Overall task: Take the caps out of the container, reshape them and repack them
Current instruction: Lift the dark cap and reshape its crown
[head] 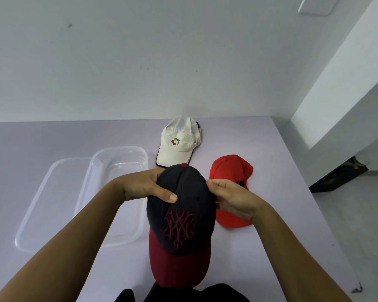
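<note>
Grips the navy cap by the crown with left hand, thumb laid across the front panel, fingers curled round the side. Pinches the crown's opposite side with right hand, fingers curled. Holds it over the tabletop, maroon brim toward the body, maroon embroidery facing up. Shows red cap flat on the tabletop just beyond the right hand, partly hidden by it. Shows white cap with colourful logo farther back, near the wall. Shows clear container left of the held cap, edge meeting clear lid on its left.
</note>
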Demonstrator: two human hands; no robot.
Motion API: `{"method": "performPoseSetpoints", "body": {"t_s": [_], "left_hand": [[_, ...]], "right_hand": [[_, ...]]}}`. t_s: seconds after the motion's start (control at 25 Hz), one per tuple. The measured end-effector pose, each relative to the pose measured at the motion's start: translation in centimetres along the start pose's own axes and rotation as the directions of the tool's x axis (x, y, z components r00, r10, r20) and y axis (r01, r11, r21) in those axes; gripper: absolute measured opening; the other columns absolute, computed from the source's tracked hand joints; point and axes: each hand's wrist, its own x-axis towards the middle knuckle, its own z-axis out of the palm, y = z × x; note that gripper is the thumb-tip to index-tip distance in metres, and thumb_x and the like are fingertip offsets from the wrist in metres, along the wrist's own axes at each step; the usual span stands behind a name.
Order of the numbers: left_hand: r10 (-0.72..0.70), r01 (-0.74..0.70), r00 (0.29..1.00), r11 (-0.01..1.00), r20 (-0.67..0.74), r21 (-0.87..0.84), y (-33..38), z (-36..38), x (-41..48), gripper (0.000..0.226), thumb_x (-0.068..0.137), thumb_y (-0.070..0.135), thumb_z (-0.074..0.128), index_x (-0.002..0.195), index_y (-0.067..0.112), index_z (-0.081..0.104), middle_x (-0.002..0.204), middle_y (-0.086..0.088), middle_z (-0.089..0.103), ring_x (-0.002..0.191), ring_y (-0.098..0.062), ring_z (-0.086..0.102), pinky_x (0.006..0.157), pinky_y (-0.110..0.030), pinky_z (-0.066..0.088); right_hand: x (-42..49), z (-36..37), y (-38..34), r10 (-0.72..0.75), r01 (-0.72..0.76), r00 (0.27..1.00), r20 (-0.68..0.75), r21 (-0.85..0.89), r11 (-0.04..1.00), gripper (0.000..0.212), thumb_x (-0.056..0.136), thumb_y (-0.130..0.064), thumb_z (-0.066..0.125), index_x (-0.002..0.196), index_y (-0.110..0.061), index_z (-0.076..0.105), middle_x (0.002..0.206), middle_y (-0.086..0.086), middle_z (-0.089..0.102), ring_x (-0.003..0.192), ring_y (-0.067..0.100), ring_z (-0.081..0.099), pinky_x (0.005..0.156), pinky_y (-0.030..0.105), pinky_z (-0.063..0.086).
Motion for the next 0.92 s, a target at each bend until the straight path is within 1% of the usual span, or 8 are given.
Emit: {"method": "performPoseSetpoints", "body": {"t_s": [0.12, 0.2, 0.32, 0.44, 0.56, 0.68, 0.76, 0.92], "left_hand": [[-0.03, 0.029, 0.999, 0.998, -0.022, -0.052, -0.8, -0.6, 1.0, 0.029, 0.081, -0.008, 0.062, 0.095, 0.017, 0.069, 0.089, 0.006, 0.077, 0.087, -0.008, 0.071, 0.075, -0.017, 0.053], [-0.043, 0.041, 0.999, 0.995, -0.025, -0.089, -1.7, -1.2, 1.7, 0.025, 0.073, 0.004, 0.076, 0.091, 0.022, 0.075, 0.092, 0.003, 0.076, 0.09, -0.011, 0.071, 0.077, -0.018, 0.053], [-0.116, 0.111, 0.993, 0.987, -0.036, -0.117, -3.2, -2.4, 2.8, 0.027, 0.062, 0.018, 0.083, 0.087, 0.022, 0.077, 0.094, 0.0, 0.076, 0.091, -0.014, 0.071, 0.077, -0.02, 0.054], [-0.221, 0.216, 0.973, 0.973, -0.066, -0.077, -5.0, -3.4, 4.5, 0.018, 0.074, 0.011, 0.075, 0.09, 0.018, 0.075, 0.094, -0.002, 0.076, 0.092, -0.018, 0.071, 0.079, -0.023, 0.054], [-0.308, 0.305, 0.949, 0.951, -0.071, -0.046, -6.7, -3.8, 6.7, 0.018, 0.08, 0.012, 0.073, 0.097, 0.014, 0.072, 0.099, -0.006, 0.075, 0.093, -0.02, 0.071, 0.08, -0.026, 0.055], [-0.382, 0.381, 0.921, 0.924, -0.077, -0.026, -8.2, -4.4, 8.9, 0.022, 0.077, 0.015, 0.076, 0.099, 0.014, 0.072, 0.101, -0.008, 0.074, 0.095, -0.023, 0.071, 0.084, -0.03, 0.056], [-0.416, 0.416, 0.906, 0.909, -0.08, -0.011, -8.8, -4.7, 9.7, 0.024, 0.076, 0.016, 0.078, 0.099, 0.015, 0.071, 0.103, -0.008, 0.074, 0.097, -0.025, 0.07, 0.087, -0.032, 0.055], [-0.446, 0.445, 0.891, 0.895, -0.087, -0.024, -9.1, -5.5, 10.9, 0.029, 0.075, 0.018, 0.078, 0.102, 0.017, 0.068, 0.102, -0.004, 0.073, 0.093, -0.02, 0.07, 0.084, -0.029, 0.055]], "right_hand": [[1.7, 0.2, 0.0, -0.103, 0.112, 0.975, -0.197, 0.034, 0.993, 0.031, 0.079, -0.04, 0.056, 0.086, -0.01, 0.062, 0.075, -0.004, 0.062, 0.071, 0.009, 0.054, 0.064, 0.019, 0.048], [2.7, -0.3, 0.6, -0.106, 0.122, 0.963, -0.246, 0.051, 0.991, 0.031, 0.085, -0.041, 0.052, 0.085, -0.012, 0.061, 0.073, -0.005, 0.061, 0.072, 0.009, 0.055, 0.067, 0.021, 0.048], [3.1, -1.4, 2.4, 0.007, -0.044, 0.983, -0.185, -0.197, 0.979, 0.027, 0.097, -0.038, 0.043, 0.099, -0.02, 0.064, 0.09, -0.012, 0.066, 0.086, 0.004, 0.061, 0.079, 0.021, 0.047], [4.7, -2.5, 4.5, 0.056, -0.145, 0.969, -0.241, -0.37, 0.918, 0.03, 0.096, -0.033, 0.048, 0.096, -0.008, 0.064, 0.09, -0.002, 0.062, 0.086, 0.008, 0.056, 0.083, 0.027, 0.046], [7.1, -3.0, 5.8, 0.063, -0.223, 0.924, -0.376, -0.397, 0.89, 0.032, 0.097, -0.026, 0.046, 0.087, 0.001, 0.062, 0.081, 0.005, 0.056, 0.079, 0.014, 0.051, 0.071, 0.028, 0.042], [9.6, -3.4, 6.9, 0.082, -0.321, 0.89, -0.448, -0.49, 0.81, 0.031, 0.098, -0.022, 0.041, 0.074, -0.005, 0.052, 0.071, 0.006, 0.048, 0.069, 0.017, 0.045, 0.063, 0.031, 0.034], [10.5, -3.3, 7.3, 0.152, -0.388, 0.869, -0.471, -0.458, 0.8, 0.027, 0.099, -0.021, 0.036, 0.085, -0.006, 0.053, 0.077, 0.006, 0.052, 0.07, 0.016, 0.051, 0.064, 0.03, 0.038], [12.3, -2.7, 7.7, 0.286, -0.44, 0.816, -0.502, -0.218, 0.871, 0.026, 0.1, -0.021, 0.03, 0.113, -0.009, 0.05, 0.081, 0.001, 0.055, 0.07, 0.011, 0.057, 0.075, 0.031, 0.045]]}}
